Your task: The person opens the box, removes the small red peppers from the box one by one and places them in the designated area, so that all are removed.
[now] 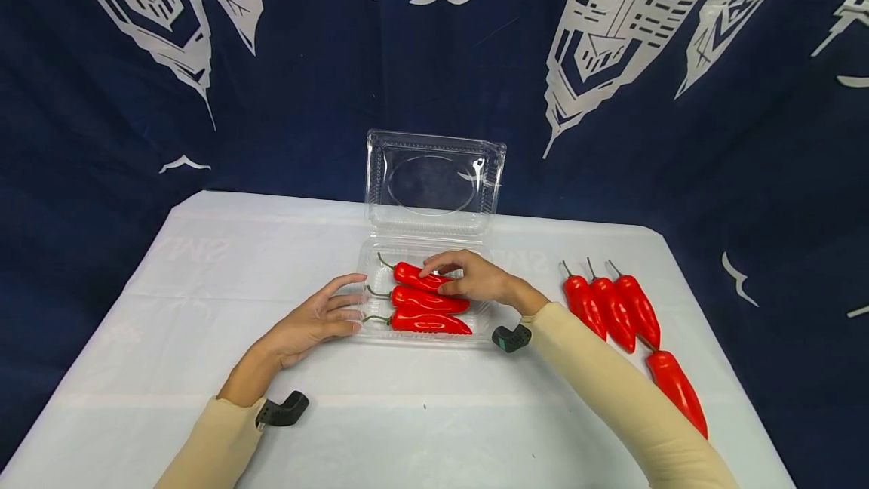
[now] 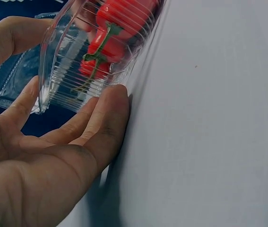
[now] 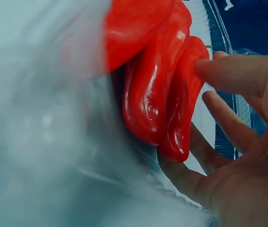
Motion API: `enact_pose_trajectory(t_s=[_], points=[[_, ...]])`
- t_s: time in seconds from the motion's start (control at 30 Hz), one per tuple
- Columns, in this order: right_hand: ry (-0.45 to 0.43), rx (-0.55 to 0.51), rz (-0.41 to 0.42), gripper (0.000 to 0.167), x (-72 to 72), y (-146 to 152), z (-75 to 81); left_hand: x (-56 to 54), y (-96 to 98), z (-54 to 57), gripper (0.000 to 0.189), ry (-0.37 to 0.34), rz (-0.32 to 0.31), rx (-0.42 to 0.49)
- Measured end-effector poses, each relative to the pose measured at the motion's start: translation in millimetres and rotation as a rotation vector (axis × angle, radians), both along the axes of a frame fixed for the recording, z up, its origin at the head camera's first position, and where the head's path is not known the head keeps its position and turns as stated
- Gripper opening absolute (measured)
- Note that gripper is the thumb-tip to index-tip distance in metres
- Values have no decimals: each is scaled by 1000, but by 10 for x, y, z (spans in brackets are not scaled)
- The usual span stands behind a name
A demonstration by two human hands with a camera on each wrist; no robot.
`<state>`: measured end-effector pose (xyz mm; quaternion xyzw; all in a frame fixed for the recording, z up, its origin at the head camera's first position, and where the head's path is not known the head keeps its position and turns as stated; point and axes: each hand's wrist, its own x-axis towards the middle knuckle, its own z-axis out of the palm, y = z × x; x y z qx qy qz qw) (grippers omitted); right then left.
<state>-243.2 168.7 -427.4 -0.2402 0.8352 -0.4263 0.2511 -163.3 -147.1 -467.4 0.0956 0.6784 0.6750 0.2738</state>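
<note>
Pepper [image 1: 411, 276] sits pinched in right hand [image 1: 478, 278]; spread left hand [image 1: 317, 323]—its wrist view alone shows—touches box [image 2: 60, 79].

Faint lettering [image 1: 197, 249] marks the white tablecloth [image 1: 394, 440], but no word can be read

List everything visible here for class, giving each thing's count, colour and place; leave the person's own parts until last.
Clear plastic hinged container: 1, colourless, mid-table, lid raised
Glossy elongated packed peppers: 3, red, inside the container
Glossy elongated loose peppers: 4, red, table's right side
Cloth-covered table: 1, white, beneath everything
Skyline-print fabric backdrop: 1, dark blue and white, behind the table
Small wrist devices: 2, black, one per wrist
Long sleeves: 2, beige, on both arms
Left hand: 1, bare, at the container's left end
Right hand: 1, bare, touching the farthest packed pepper
</note>
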Motion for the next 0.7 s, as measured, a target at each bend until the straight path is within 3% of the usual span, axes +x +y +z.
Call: enact_pose_trajectory(t_s=[0.7], points=[[-38, 53, 6, 43, -29, 7, -10, 11, 1, 34, 83, -7, 3, -8]])
